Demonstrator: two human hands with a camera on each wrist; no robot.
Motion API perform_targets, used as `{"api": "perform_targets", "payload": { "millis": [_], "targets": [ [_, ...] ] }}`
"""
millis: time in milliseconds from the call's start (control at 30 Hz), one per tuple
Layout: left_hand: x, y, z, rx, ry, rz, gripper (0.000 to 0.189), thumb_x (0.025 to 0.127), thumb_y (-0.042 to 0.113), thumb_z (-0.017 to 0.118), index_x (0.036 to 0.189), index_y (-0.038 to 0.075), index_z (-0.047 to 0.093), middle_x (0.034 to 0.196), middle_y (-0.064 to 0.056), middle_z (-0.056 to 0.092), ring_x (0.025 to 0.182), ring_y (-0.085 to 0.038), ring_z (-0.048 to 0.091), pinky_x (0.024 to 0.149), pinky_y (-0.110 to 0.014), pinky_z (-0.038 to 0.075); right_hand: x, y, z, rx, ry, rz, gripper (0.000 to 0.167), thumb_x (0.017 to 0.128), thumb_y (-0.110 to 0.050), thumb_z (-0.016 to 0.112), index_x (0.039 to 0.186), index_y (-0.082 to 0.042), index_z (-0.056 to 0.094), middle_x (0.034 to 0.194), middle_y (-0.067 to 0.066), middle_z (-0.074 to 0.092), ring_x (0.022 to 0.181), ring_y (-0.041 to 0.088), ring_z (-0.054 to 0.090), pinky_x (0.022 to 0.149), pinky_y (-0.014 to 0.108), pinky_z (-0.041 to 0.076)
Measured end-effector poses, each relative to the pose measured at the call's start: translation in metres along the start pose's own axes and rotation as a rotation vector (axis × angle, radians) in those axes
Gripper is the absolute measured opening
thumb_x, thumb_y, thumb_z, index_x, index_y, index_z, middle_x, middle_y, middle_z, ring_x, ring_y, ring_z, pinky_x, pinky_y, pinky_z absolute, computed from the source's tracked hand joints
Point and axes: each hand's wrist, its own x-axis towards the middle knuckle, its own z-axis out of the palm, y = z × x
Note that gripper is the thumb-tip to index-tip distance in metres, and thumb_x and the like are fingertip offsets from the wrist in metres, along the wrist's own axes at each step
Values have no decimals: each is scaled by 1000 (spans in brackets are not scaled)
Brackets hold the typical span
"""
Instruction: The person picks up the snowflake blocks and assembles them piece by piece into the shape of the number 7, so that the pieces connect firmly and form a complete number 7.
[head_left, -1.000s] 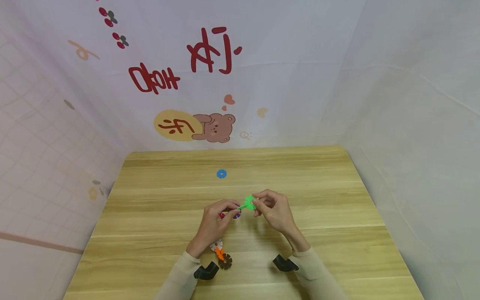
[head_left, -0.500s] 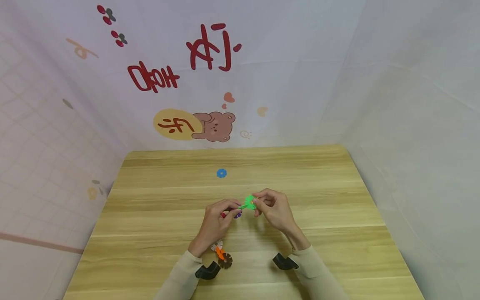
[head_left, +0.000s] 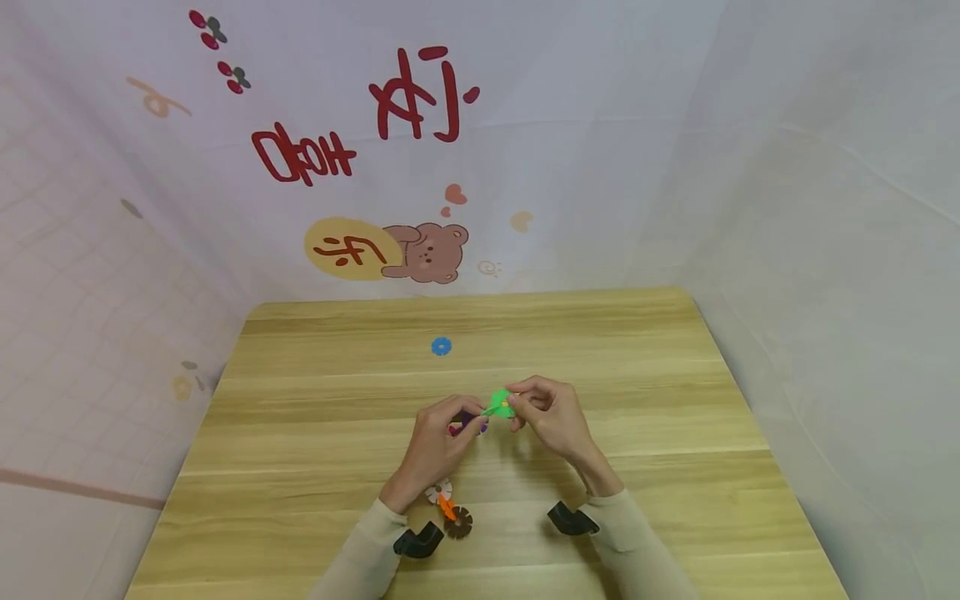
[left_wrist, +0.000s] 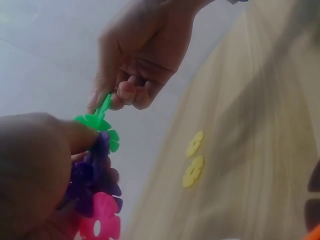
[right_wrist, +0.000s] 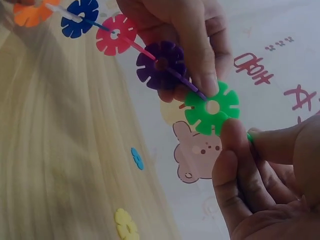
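My left hand [head_left: 437, 437] pinches a chain of slotted flower-shaped discs near its green end. In the right wrist view the chain runs through a green disc [right_wrist: 197, 112], a purple disc [right_wrist: 147, 67], a pink disc [right_wrist: 106, 42], a blue disc [right_wrist: 72, 27] and an orange disc [right_wrist: 27, 16]. A second green disc [left_wrist: 103, 106], turned crosswise to the first, is pinched between the thumb and fingers of my right hand [head_left: 553, 421]. The two green discs meet at their edges, raised over the table. My fingers hide part of both.
A loose blue disc [head_left: 441, 346] lies toward the back of the wooden table [head_left: 637, 350]. Two yellow discs [left_wrist: 193, 171] lie flat in the left wrist view. A white disc [head_left: 437, 492], an orange disc [head_left: 447, 507] and a brown disc [head_left: 459, 522] show near my left forearm.
My left hand has shifted slightly right with the chain, and the green discs sit closer together in the head view. My right hand has hardly moved.
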Motion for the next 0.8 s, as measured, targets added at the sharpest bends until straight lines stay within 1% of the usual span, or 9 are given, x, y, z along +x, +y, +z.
{"api": "perform_targets", "payload": {
  "millis": [133, 300, 367, 400, 467, 533, 567, 667, 800],
  "targets": [
    [2, 0, 0, 5, -10, -12, 9, 101, 0, 83, 105, 6, 79, 112, -12, 85, 86, -16, 79, 70, -25, 68, 0, 0, 1, -7, 2, 3, 17, 108, -3, 74, 123, 5, 78, 93, 28, 81, 67, 38, 79, 68, 27, 67],
    [4, 1, 1, -14, -17, -21, 11, 101, 4, 85, 109, 4, 78, 116, -13, 84, 92, -19, 82, 75, -30, 72, 0, 0, 6, -8, 5, 20, 17, 108, -2, 73, 123, 4, 79, 91, 27, 81, 66, 33, 79, 61, 25, 63],
    [5, 2, 1, -13, -29, -34, 11, 101, 7, 85, 111, 5, 79, 114, -11, 85, 89, -16, 80, 74, -29, 72, 0, 1, 7, -8, 0, 14, 17, 108, -1, 73, 123, 4, 79, 90, 27, 81, 65, 31, 78, 59, 24, 61],
    [6, 2, 1, -12, -34, -41, 12, 101, 8, 86, 111, 6, 79, 113, -10, 85, 87, -14, 79, 73, -29, 71, 0, 1, 7, -7, -3, 10, 16, 108, -1, 72, 122, 4, 79, 89, 27, 81, 65, 33, 78, 59, 25, 61],
    [6, 3, 1, -4, -48, -57, 12, 101, 10, 86, 111, 8, 80, 110, -7, 86, 82, -9, 75, 69, -26, 68, 0, 2, 8, -8, -11, -1, 16, 108, -1, 72, 123, 4, 78, 90, 27, 81, 66, 35, 78, 60, 26, 63],
    [6, 3, 1, -1, -56, -66, 11, 101, 10, 86, 111, 8, 81, 105, -5, 86, 75, -6, 68, 64, -23, 63, 0, 2, 8, -5, -19, -8, 16, 109, -1, 72, 123, 4, 78, 90, 27, 80, 66, 39, 78, 62, 30, 66],
    [6, 2, 1, -4, -60, -70, 10, 101, 10, 86, 110, 8, 81, 102, -5, 86, 72, -6, 65, 62, -22, 60, 0, 2, 8, -4, -22, -10, 17, 109, -1, 72, 123, 4, 78, 90, 28, 80, 67, 40, 78, 63, 31, 67],
    [6, 1, 1, -29, -65, -73, 6, 102, 10, 85, 107, 7, 81, 99, -5, 86, 68, -9, 63, 60, -20, 56, 1, 2, 8, -2, -37, -15, 17, 109, -1, 72, 124, 4, 78, 90, 29, 80, 67, 41, 78, 65, 38, 70],
    [6, -1, 0, -45, -60, -60, 7, 104, 11, 83, 106, 5, 82, 98, -6, 86, 65, -11, 61, 58, -21, 55, 1, 2, 7, -10, -62, -19, 19, 110, -4, 71, 126, 3, 77, 92, 29, 80, 69, 42, 79, 68, 46, 71]
  ]
}}
